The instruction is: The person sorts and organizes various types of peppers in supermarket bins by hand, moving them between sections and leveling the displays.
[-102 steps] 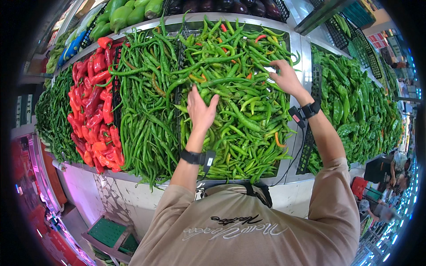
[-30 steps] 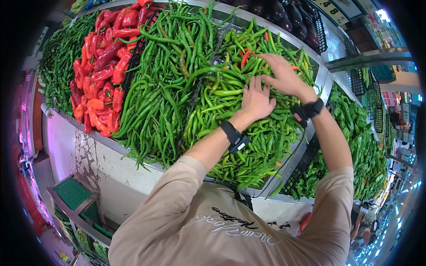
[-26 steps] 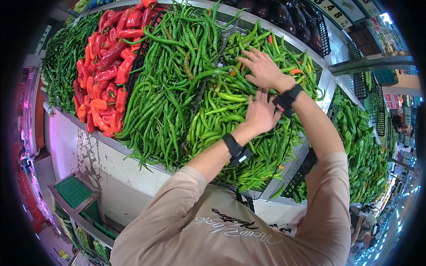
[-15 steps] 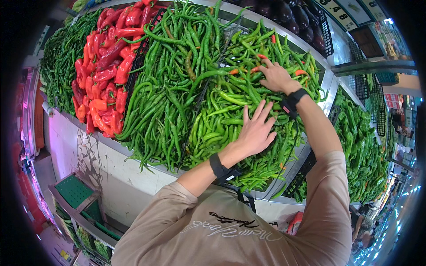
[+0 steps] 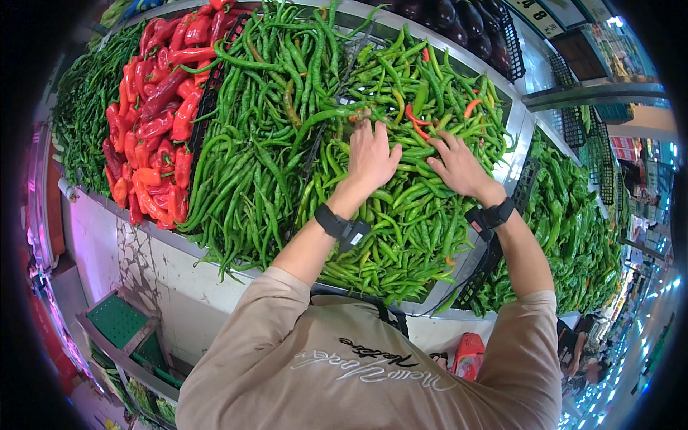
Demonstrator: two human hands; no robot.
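Slim green chili peppers [image 5: 408, 236] lie heaped in the bin before me, with a few red ones [image 5: 416, 122] among them. My left hand [image 5: 373, 158] rests on the left part of this heap, palm down. Its fingers reach away from me, the thumb stands apart, and the fingertips are partly sunk among the peppers by the divider. To its right, my right hand [image 5: 461, 166] lies on the heap with fingers spread, just below the red chilies. I see no pepper gripped in either hand. Each wrist wears a black band.
Long green peppers [image 5: 265, 172] fill the bin on the left, beyond a dark divider. Farther left are red peppers [image 5: 154, 129] and thin dark-green ones [image 5: 86, 115]. Eggplants [image 5: 466, 25] sit at the back; more green peppers [image 5: 566, 229] are on the right. A green crate [image 5: 118, 320] stands lower left.
My left hand has moved away from me and leftward, toward the divider. My right hand has drawn back toward me, away from the red chilies. The view has shifted slightly.
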